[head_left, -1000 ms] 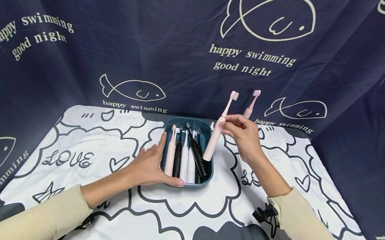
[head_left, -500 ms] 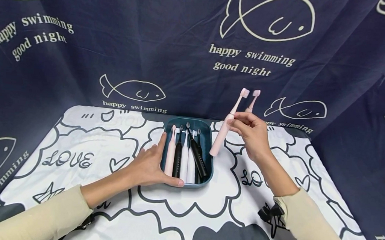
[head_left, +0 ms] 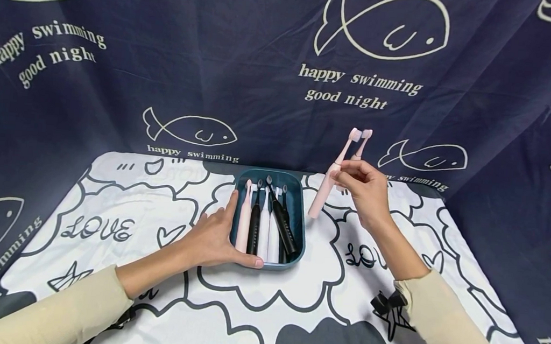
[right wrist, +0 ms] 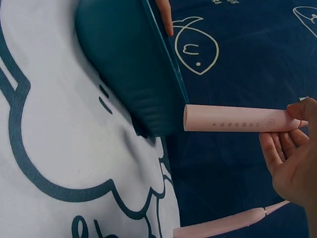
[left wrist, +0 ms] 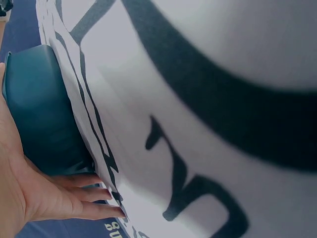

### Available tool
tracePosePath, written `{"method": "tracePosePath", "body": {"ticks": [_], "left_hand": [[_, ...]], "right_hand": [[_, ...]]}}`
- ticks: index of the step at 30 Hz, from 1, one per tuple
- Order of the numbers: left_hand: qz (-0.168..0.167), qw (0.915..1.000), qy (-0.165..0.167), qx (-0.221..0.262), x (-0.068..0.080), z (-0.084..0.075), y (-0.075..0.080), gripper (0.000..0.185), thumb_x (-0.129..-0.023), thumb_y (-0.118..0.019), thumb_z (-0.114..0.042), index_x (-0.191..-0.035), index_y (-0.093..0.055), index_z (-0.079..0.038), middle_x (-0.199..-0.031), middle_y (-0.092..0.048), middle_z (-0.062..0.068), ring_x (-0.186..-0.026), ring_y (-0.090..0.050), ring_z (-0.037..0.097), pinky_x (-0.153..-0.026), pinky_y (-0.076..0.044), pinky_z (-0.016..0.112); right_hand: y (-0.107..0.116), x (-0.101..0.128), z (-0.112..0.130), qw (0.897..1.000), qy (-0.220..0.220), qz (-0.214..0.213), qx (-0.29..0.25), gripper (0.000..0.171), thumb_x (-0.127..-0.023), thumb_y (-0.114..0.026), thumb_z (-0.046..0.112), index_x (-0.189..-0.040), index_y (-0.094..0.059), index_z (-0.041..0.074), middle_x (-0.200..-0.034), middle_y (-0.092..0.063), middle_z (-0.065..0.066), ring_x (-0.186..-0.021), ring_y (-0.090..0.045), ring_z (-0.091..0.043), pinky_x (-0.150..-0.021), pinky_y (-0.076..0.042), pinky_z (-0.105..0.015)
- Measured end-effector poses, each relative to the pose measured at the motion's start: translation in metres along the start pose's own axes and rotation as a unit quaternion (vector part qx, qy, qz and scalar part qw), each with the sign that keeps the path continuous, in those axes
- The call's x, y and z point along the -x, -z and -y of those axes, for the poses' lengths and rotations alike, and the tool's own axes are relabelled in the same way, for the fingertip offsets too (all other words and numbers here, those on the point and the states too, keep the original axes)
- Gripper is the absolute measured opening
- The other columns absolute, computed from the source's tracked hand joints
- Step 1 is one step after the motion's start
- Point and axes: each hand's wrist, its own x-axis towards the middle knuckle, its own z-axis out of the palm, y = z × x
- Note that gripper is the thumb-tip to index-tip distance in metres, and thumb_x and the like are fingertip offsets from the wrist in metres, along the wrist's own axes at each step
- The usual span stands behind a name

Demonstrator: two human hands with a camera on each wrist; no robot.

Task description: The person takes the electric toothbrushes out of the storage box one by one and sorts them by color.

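pinching a pink toothbrush (head_left: 328, 184) in my right hand (head_left: 363, 192), i held it above the counter (head_left: 149, 291) beside the tray (head_left: 298, 187), which my flat, relaxed left hand (head_left: 212, 237) touched.

A dark teal plastic tray (left wrist: 42, 114) with a rounded outer wall is seen pressed against the palm of the left hand (left wrist: 29, 193), whose straight fingers (left wrist: 84, 196) are laid along its base. A white cloth with thick dark printed lines (left wrist: 208, 124) is spread beneath.

Cartoon-print cloth (head_left: 101, 288) over table; teal tray (head_left: 298, 252), second pink toothbrush (right wrist: 223, 227) on it.
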Motion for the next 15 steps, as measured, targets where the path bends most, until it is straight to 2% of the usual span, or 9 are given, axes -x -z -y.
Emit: {"method": "tracePosePath", "body": {"ticks": [10,15], "left_hand": [[0.001,1.0,0.0,0.0,0.001,-0.001,0.0,0.18,-0.056,-0.083,-0.104,-0.182,0.009,-0.014,-0.16,-0.057,0.04,-0.15,-0.06,0.05,-0.134,-0.031,0.073],[0.001,1.0,-0.001,0.001,0.001,-0.001,0.0,0.18,-0.056,-0.083,-0.103,-0.182,0.009,-0.013,-0.16,-0.057,0.04,-0.15,-0.06,0.05,-0.133,-0.032,0.073]], "right_hand": [[0.004,-0.006,-0.011,0.999,0.016,-0.02,0.039,0.022,-0.1,-0.081,-0.002,-0.12,-0.075,-0.009,-0.092,-0.079,0.014,-0.084,-0.076,-0.002,-0.078,-0.065,-0.019],[0.005,-0.008,-0.018,0.996,0.028,-0.03,0.074,0.027,-0.099,-0.084,0.002,-0.121,-0.076,-0.011,-0.091,-0.078,0.019,-0.085,-0.074,0.001,-0.076,-0.061,-0.015]]}}
